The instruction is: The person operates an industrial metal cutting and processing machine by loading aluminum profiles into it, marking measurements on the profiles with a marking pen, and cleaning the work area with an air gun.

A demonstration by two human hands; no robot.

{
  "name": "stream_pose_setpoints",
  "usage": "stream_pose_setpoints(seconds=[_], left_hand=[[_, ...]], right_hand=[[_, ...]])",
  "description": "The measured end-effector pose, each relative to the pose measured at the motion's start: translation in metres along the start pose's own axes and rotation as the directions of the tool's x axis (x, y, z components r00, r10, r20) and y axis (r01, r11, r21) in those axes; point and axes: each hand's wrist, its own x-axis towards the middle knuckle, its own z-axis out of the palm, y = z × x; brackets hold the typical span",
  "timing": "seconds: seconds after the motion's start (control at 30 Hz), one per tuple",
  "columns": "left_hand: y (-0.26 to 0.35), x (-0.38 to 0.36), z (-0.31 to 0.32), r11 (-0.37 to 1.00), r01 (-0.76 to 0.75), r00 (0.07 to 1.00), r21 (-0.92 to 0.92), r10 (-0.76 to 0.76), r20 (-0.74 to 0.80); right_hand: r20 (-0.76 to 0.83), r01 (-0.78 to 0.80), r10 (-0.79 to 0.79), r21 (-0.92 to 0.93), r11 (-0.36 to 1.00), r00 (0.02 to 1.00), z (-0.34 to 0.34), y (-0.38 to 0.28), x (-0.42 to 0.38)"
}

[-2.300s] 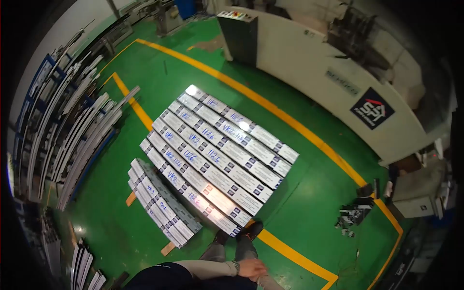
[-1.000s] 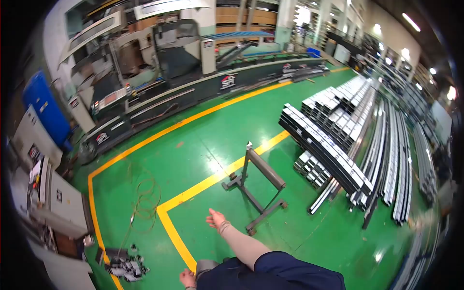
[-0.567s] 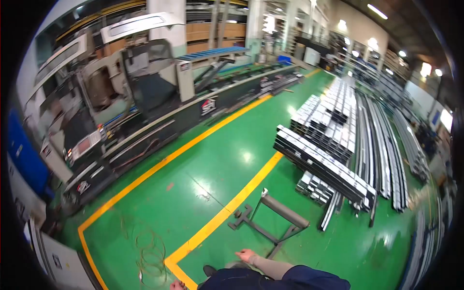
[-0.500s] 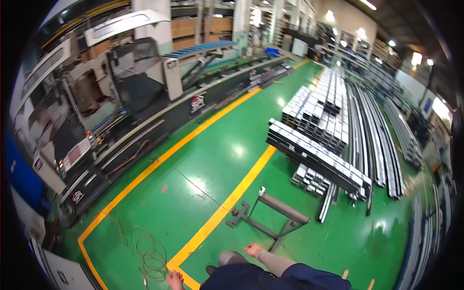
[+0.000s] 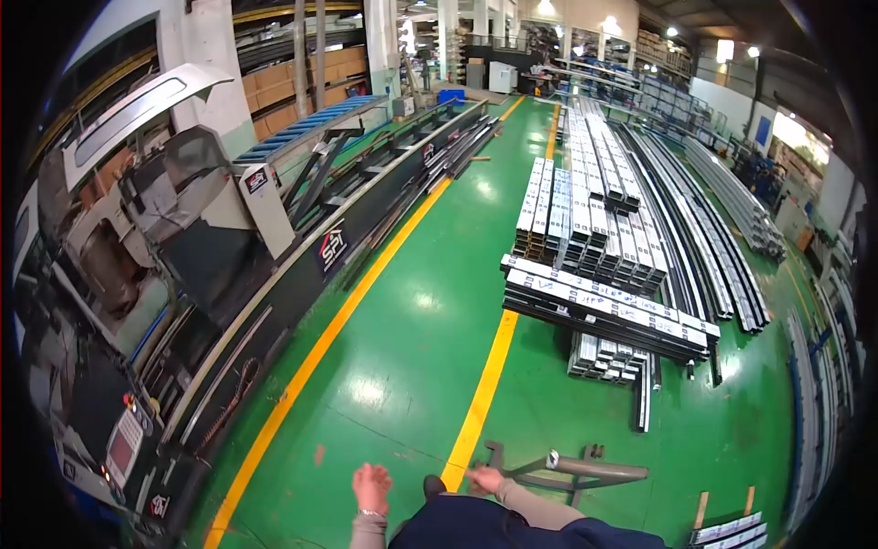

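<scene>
My left hand is raised in front of my body, low in the view, over the green floor. Its fingers are loosely bent and apart, and I see nothing in them. My right hand hangs beside the yellow floor line, its fingers loosely curled with no object visible. Close to it on the right stands a grey metal roller stand with a long cylindrical roller. The hand overlaps the stand's near side in view; a touch cannot be made out. A dark shoe shows between my hands.
Stacks of wrapped metal profiles lie ahead on the right, with long bars behind. A long machine with a control panel runs along the left. Yellow lines mark the green floor. More profiles lie at lower right.
The view has turned and moved forward, so the roller stand now sits lower and closer. My left hand has risen further into view. The coiled cable on the floor has left the view.
</scene>
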Motion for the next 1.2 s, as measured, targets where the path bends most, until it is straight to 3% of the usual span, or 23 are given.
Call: stream_pose_setpoints(seconds=[0.03,0.07,0.13,0.2,0.23,0.27,0.3,0.37,0.43,0.5,0.53,0.6,0.67,0.73,0.83,0.9,0.97,1.07,1.17,1.2], left_hand=[[0.005,0.0,0.016,0.998,0.057,0.997,0.011,-0.056,-0.048],[0.013,0.009,0.019,0.994,0.062,0.997,0.094,-0.058,-0.047],[0.021,0.041,0.02,0.969,0.064,0.998,0.24,-0.058,-0.032],[0.029,0.089,-0.001,0.909,0.047,0.997,0.414,-0.02,-0.069],[0.022,0.12,-0.029,0.878,-0.007,1.0,0.479,0.014,-0.011],[0.022,0.152,-0.048,0.838,-0.065,0.998,0.542,0.045,0.051],[0.032,0.18,-0.047,0.838,-0.038,0.999,0.544,0.039,0.01],[0.053,0.237,-0.035,0.843,0.016,0.997,0.538,0.026,-0.07],[0.066,0.309,-0.011,0.908,0.05,0.99,0.417,0.011,-0.142],[0.107,0.368,0.056,0.92,0.023,0.988,0.391,0.039,-0.152],[0.122,0.396,0.092,0.907,0.045,0.989,0.419,0.019,-0.146],[0.147,0.465,0.182,0.885,0.067,0.993,0.461,-0.015,-0.114],[0.162,0.529,0.261,0.866,-0.036,0.982,0.499,-0.063,0.18],[0.195,0.566,0.37,0.809,-0.058,0.931,0.585,-0.168,0.325],[0.21,0.623,0.511,0.78,-0.169,0.828,0.602,-0.22,0.517],[0.2,0.659,0.598,0.795,-0.198,0.778,0.573,-0.228,0.586],[0.182,0.683,0.673,0.852,-0.136,0.763,0.506,-0.236,0.602],[0.139,0.696,0.743,0.88,-0.049,0.736,0.473,-0.288,0.612],[0.132,0.738,0.782,0.816,-0.111,0.703,0.567,-0.339,0.625],[0.13,0.751,0.783,0.778,-0.133,0.701,0.615,-0.365,0.613]], right_hand=[[-0.07,0.146,-0.14,0.107,0.983,0.988,0.007,-0.09,-0.053],[-0.151,0.212,-0.193,0.127,0.969,0.97,0.003,-0.104,0.005],[-0.244,0.367,-0.32,0.182,0.912,0.915,-0.001,-0.198,0.03],[-0.197,0.354,-0.318,0.182,0.917,0.927,-0.012,-0.294,0.045],[-0.204,0.389,-0.357,0.142,0.91,0.912,-0.021,-0.323,0.062],[-0.208,0.423,-0.396,0.108,0.9,0.894,-0.028,-0.349,0.082],[-0.214,0.459,-0.436,0.072,0.885,0.874,-0.036,-0.373,0.104],[-0.256,0.386,-0.385,-0.048,0.921,0.887,-0.061,-0.389,0.164],[-0.289,0.281,-0.32,-0.169,0.945,0.902,-0.088,-0.363,0.235],[-0.367,-0.03,-0.218,-0.564,0.825,0.904,-0.112,-0.342,0.249],[-0.247,-0.155,-0.029,-0.691,0.706,0.969,-0.133,-0.325,0.266],[-0.185,-0.11,-0.105,-0.861,0.496,0.977,-0.169,-0.308,0.262],[-0.334,-0.229,-0.008,-0.661,0.714,0.943,-0.189,-0.356,0.226],[-0.555,-0.232,0.022,-0.311,0.922,0.831,-0.217,-0.363,0.236],[-0.736,-0.104,0.182,0.151,0.983,0.652,-0.251,-0.353,0.287],[-0.723,-0.189,0.27,0.193,0.963,0.636,-0.264,-0.346,0.333],[-0.679,-0.232,0.333,0.239,0.943,0.655,-0.284,-0.377,0.366],[-0.601,-0.21,0.379,0.334,0.919,0.703,-0.308,-0.476,0.377],[-0.642,-0.026,-0.068,-0.135,0.99,0.763,-0.384,-0.47,0.49],[-0.613,-0.138,0.077,-0.053,0.989,0.786,-0.417,-0.523,0.482]])
